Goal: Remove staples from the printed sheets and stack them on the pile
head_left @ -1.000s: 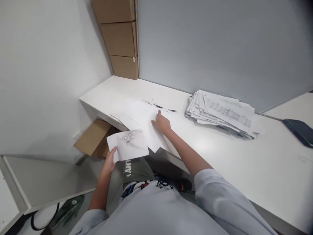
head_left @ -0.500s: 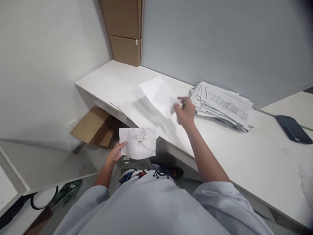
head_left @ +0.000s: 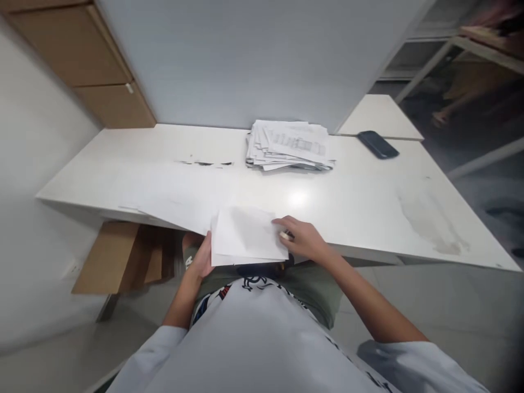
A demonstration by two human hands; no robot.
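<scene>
Item: 2 or so loose white sheets (head_left: 248, 236), held over the near edge of the white desk (head_left: 368, 202), half above my lap. Left hand (head_left: 201, 261) grips the sheets' left edge from below; right hand (head_left: 303, 240) pinches the right edge, fingers curled, with a small object tucked in them that I cannot identify. Adjacent: scattered flat papers (head_left: 172, 204) on the desk left of the held sheets, some overhanging the edge. Further back: 1 untidy paper stack (head_left: 290, 146); 1 dark phone (head_left: 377, 144) well apart at the right. Below the desk: brown cardboard (head_left: 110, 256). Risks, as I judge them: the overhanging papers could slide off onto the cardboard if the held sheets brush them; the thin sheets could crease or slip apart under an uneven 2-sided grip; the tucked object could mark the paper.
</scene>
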